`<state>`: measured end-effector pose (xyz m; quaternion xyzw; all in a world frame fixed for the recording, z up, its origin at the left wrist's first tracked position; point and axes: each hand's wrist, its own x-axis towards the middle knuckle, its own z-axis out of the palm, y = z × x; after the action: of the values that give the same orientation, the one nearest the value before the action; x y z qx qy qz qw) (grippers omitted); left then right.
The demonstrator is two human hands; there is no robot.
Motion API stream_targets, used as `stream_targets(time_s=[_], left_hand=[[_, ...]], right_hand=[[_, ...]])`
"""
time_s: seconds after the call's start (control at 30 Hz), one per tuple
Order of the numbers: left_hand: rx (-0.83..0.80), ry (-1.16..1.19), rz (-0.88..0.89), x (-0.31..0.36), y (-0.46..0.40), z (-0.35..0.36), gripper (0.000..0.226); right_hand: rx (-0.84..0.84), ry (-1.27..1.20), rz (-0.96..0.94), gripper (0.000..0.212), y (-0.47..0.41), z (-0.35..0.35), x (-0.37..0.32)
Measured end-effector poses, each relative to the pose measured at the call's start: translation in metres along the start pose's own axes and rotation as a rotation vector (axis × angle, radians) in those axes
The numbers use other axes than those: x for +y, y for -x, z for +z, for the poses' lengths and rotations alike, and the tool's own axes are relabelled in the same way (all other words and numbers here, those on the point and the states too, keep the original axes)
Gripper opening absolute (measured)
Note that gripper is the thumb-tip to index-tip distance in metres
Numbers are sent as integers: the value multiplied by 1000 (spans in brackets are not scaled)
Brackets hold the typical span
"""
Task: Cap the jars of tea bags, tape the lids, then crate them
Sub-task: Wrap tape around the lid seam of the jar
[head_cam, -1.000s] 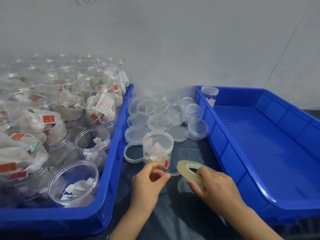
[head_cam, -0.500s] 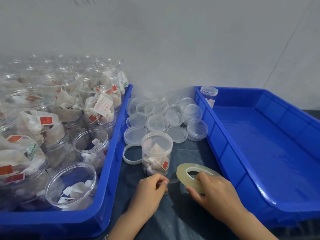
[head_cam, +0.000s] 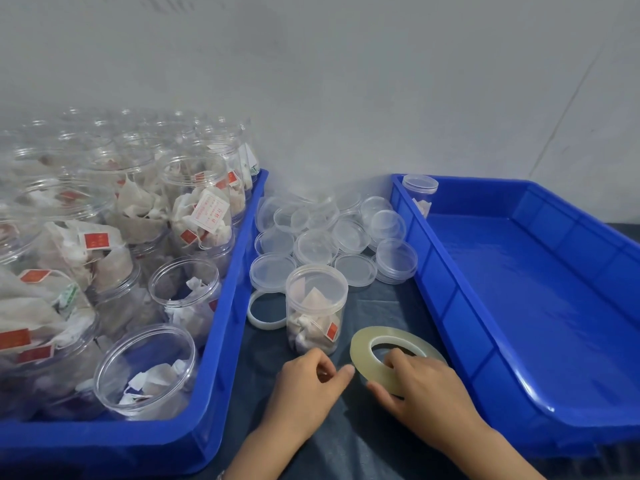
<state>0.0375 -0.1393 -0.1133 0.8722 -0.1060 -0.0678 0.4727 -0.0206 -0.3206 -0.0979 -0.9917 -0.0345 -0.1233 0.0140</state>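
A capped clear jar of tea bags (head_cam: pixel 316 308) stands upright on the dark table between the two crates. Just in front of it, my right hand (head_cam: pixel 420 393) grips a roll of clear tape (head_cam: pixel 367 355), a finger through its core, the roll tilted up. My left hand (head_cam: pixel 306 386) sits close to the roll's left edge with thumb and fingertips pinched together, apparently on the free tape end; the tape itself is too clear to see. One capped jar (head_cam: pixel 420 194) stands in the far left corner of the right blue crate (head_cam: pixel 446 306).
The left blue crate (head_cam: pixel 225 341) is packed with several open jars of tea bags (head_cam: pixel 145 370). Several loose clear lids (head_cam: pixel 353 233) lie on the table behind the jar. A white plastic ring (head_cam: pixel 256 317) lies left of the jar. A grey wall closes the back.
Both hands have come down and nearer to me. My left hand has drawn away from the jar's side and now pinches right beside the roll, which sits lower in my right hand.
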Motion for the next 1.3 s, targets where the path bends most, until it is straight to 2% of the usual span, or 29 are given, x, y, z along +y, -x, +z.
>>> stream_targets(time_s=[0.17, 0.27, 0.43, 0.63, 0.73, 0.83, 0.93, 1.07, 1.17, 1.3], left_hand=[[20, 54, -26, -3, -4, 4, 22], [-23, 170, -75, -4, -5, -1, 19], [-111, 226, -132, -5, -5, -15, 18], [-144, -93, -57, -8, 2, -20, 22], [-117, -180, -44, -9, 6, -21, 22], [-60, -200, -9, -6, 9, -22, 20], [78, -176, 56, 4, 14, -24, 10], [301, -23, 141, 18, 14, -32, 8], [395, 11, 175, 26, 5, -38, 12], [422, 29, 120, 26, -9, -40, 16]], right_hand=[[-34, 15, 6, 53, 1, 2, 2], [-64, 34, 8, 54, 2, 3, 5], [-99, 26, -22, 54, 3, 5, 8], [-293, 95, -89, 63, -1, 8, 14], [-292, 90, -107, 65, -3, 6, 20], [-237, 99, -89, 71, -5, 2, 23], [-131, 126, -56, 75, -9, -9, 20], [246, 199, -9, 55, -16, -18, 17], [357, 208, 12, 54, -26, -25, 12], [413, 232, 46, 57, -38, -26, 8]])
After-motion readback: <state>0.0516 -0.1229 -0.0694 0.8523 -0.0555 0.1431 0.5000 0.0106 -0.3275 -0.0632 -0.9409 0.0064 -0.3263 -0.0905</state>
